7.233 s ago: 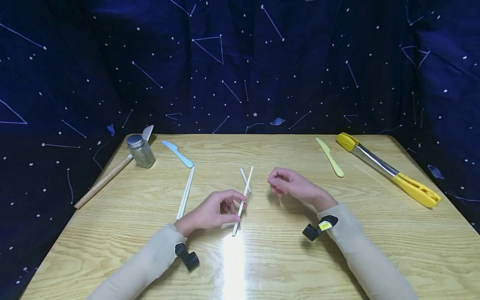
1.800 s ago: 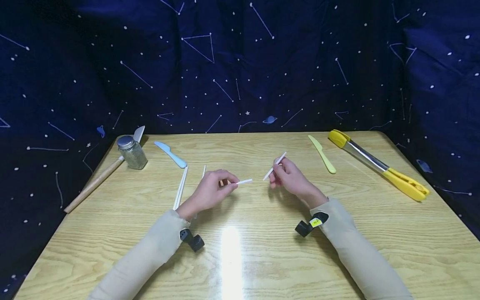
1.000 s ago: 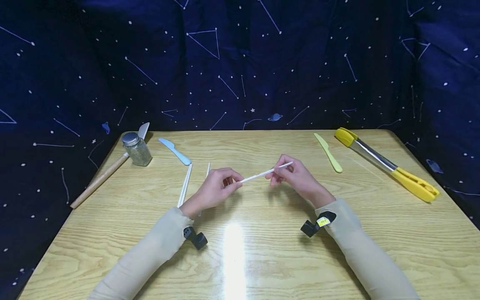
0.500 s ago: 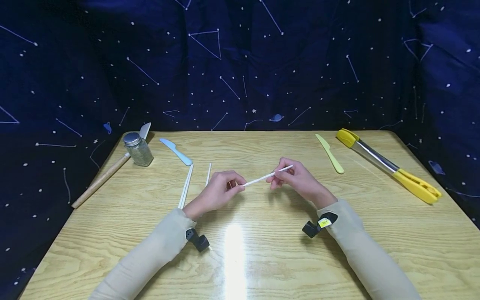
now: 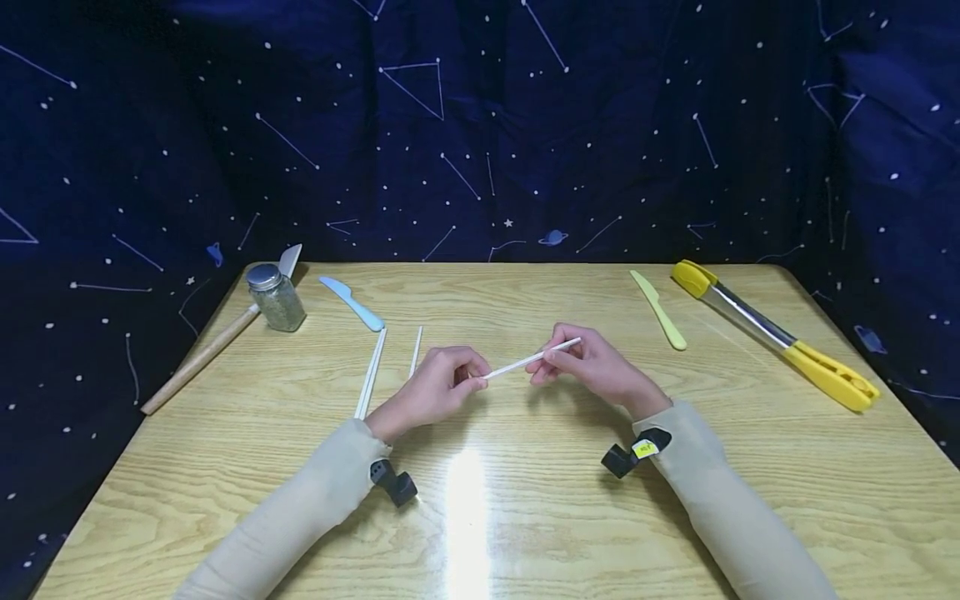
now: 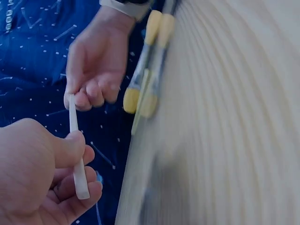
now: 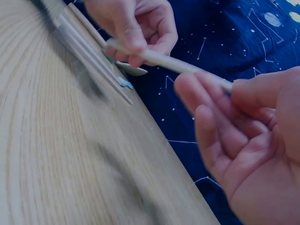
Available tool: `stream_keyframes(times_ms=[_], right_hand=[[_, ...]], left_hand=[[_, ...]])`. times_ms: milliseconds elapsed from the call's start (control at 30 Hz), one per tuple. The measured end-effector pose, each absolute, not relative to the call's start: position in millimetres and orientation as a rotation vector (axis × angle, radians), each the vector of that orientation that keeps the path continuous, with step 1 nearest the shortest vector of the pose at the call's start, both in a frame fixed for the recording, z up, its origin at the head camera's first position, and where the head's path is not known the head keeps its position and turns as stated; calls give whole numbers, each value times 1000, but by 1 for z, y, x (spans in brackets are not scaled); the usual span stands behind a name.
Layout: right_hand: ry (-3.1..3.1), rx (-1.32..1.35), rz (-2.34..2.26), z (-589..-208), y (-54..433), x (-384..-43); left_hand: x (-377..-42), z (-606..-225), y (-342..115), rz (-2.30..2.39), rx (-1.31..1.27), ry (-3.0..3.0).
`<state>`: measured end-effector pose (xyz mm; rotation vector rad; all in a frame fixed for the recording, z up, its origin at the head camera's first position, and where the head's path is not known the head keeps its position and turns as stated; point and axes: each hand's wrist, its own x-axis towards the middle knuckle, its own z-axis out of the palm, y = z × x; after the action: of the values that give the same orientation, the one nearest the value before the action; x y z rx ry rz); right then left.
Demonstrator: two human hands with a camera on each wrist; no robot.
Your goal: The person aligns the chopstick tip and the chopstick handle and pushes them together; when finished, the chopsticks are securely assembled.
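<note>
Above the middle of the table, both hands hold one thin white chopstick (image 5: 513,365), raised and slanting up to the right. My left hand (image 5: 438,385) pinches its lower end between thumb and fingers; in the left wrist view the blunt end of the chopstick (image 6: 80,183) lies across the curled fingers. Thumb and forefinger of my right hand (image 5: 592,362) grip the other part, whose tip sticks out past them. No gap shows along the chopstick (image 7: 168,62) in the right wrist view. Another white chopstick (image 5: 416,346) lies partly hidden behind the left hand.
Two white chopsticks (image 5: 371,371) lie side by side farther left, under a blue knife (image 5: 352,302). At the far left, a lidded glass jar (image 5: 277,302) stands by a wooden-handled spatula (image 5: 202,358). A yellow-green knife (image 5: 660,312) and yellow-handled tongs (image 5: 772,333) lie right.
Earlier each hand held a separate short white piece; these have come together end to end into one stick. Over the last half second both hands have sunk slightly with it.
</note>
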<state>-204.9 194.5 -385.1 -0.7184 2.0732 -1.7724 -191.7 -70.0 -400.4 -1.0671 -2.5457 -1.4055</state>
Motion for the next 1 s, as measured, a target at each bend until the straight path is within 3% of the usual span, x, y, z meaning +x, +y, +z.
stream_keyframes(times_ms=[167, 367, 1000], right_hand=[[2103, -807, -1795, -383, 195, -205], [2115, -707, -1871, -385, 194, -206], [1780, -929, -1802, -392, 182, -200]], left_hand=[[-190, -395, -67, -1462, -1031, -2574], [-188, -397, -62, -1595, -1025, -2573], [-180, -394, -61, -1842, -1492, -2508]])
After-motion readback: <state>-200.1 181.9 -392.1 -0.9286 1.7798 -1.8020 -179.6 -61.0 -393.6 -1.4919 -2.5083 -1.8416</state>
